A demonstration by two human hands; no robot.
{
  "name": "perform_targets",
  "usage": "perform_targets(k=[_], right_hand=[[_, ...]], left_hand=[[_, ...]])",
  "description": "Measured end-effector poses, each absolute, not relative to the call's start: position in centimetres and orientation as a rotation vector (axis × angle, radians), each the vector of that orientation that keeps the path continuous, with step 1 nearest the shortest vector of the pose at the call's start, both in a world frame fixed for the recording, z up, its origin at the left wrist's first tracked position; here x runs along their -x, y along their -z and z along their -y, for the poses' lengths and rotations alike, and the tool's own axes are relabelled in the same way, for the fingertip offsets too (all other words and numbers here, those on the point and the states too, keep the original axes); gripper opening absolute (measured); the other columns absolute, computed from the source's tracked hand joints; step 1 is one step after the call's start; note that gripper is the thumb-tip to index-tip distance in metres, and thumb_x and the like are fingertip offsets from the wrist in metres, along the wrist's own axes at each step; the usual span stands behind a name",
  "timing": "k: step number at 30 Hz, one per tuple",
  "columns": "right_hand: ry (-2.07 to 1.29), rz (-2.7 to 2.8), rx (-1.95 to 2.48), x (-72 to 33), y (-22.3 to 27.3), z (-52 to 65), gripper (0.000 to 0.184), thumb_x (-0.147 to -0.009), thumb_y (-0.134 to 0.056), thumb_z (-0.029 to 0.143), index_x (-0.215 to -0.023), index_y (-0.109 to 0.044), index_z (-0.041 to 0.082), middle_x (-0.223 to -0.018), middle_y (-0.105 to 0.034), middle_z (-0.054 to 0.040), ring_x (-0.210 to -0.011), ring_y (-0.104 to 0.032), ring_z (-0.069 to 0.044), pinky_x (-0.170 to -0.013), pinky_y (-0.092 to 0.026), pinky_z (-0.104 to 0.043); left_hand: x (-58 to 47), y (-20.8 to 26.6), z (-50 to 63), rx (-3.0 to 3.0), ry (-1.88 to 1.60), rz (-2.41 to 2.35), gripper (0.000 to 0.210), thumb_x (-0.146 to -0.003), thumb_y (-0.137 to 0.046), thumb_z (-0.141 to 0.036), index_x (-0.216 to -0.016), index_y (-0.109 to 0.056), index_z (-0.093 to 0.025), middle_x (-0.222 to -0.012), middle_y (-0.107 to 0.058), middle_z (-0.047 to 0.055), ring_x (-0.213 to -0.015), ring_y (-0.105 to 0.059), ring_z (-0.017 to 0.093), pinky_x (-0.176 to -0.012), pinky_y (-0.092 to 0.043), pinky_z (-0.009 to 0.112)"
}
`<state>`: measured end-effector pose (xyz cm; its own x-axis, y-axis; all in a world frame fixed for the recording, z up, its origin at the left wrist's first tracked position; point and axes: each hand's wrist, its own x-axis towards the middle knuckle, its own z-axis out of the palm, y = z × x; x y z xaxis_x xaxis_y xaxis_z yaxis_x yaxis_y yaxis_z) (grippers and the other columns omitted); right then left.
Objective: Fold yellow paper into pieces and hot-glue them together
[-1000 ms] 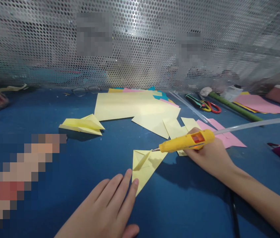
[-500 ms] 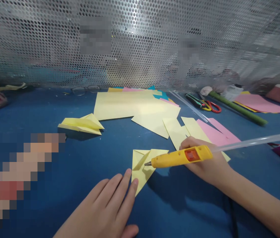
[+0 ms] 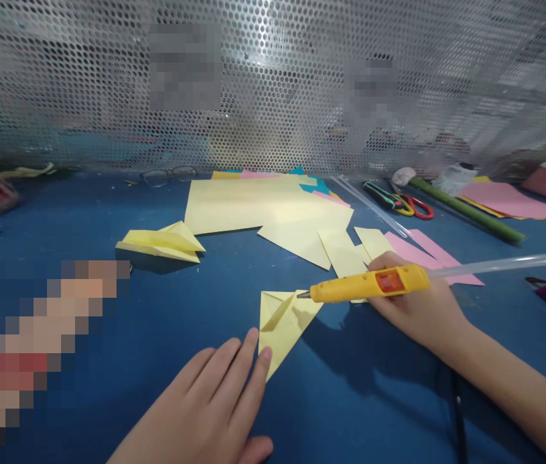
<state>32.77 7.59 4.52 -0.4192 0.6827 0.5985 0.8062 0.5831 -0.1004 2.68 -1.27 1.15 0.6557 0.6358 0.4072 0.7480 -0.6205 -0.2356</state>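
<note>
A folded piece of pale yellow paper (image 3: pixel 277 345) lies on the blue table in front of me. My left hand (image 3: pixel 210 399) rests flat beside it, fingers stretched out, with fingertips on its left edge. My right hand (image 3: pixel 413 309) is wrapped round a yellow glue gun (image 3: pixel 364 285). The gun's metal nozzle points left, at the top of the paper's raised fold; whether it touches cannot be made out. A clear glue stick (image 3: pixel 505 263) runs out of the gun's back end. Farther left sits a folded yellow paper shape (image 3: pixel 160 241).
Yellow paper sheets (image 3: pixel 234 203) lie at the back, with pink strips (image 3: pixel 413 248) right of them. Scissors (image 3: pixel 420 206), clear glue sticks (image 3: pixel 374 206) and a green stem (image 3: pixel 466 209) lie back right. A perforated metal screen (image 3: pixel 273 84) stands behind. A blurred-out arm (image 3: pixel 51 328) reaches in from the left.
My right hand has moved the glue gun up and to the right, so its nozzle is now near the paper's upper edge. My left hand stays at the paper's left edge.
</note>
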Motion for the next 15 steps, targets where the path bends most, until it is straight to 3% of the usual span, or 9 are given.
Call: perform_targets(k=[4, 11, 15], right_hand=[[0.227, 2.262, 1.136, -32.1, -4.3, -7.1, 0.007, -0.080, -0.051, 0.018, -0.078, -0.048, 0.023, -0.061, -0.064, 0.0011, -0.049, -0.062, -0.014, -0.047, -0.045, -0.021], [0.173, 2.317, 1.090, -30.8, -4.1, -6.6, 0.010, -0.081, -0.048, 0.018, -0.075, -0.046, 0.025, -0.058, -0.061, 0.0027, -0.047, -0.059, -0.013, -0.046, -0.042, -0.021], [0.188, 2.288, 1.128, -31.6, -4.2, -7.1, 0.007, -0.082, -0.049, 0.019, -0.078, -0.046, 0.025, -0.060, -0.062, 0.0018, -0.047, -0.059, -0.014, -0.046, -0.043, -0.022]], left_hand=[[-2.8, -1.2, 1.1, 2.500, 0.400, 1.080, 0.057, -0.106, -0.023, -0.052, -0.114, -0.073, -0.026, -0.122, -0.072, 0.000, -0.106, -0.063, 0.018, -0.093, -0.040, 0.031], [-2.6, -1.4, 1.2, 2.499, 0.355, 0.988, 0.053, -0.107, -0.025, -0.046, -0.118, -0.071, -0.022, -0.124, -0.071, 0.004, -0.106, -0.063, 0.020, -0.092, -0.040, 0.034], [-2.7, -1.2, 1.5, 2.492, 0.361, 1.093, 0.054, -0.106, -0.025, -0.051, -0.117, -0.071, -0.025, -0.125, -0.071, 0.001, -0.108, -0.062, 0.019, -0.095, -0.040, 0.033]])
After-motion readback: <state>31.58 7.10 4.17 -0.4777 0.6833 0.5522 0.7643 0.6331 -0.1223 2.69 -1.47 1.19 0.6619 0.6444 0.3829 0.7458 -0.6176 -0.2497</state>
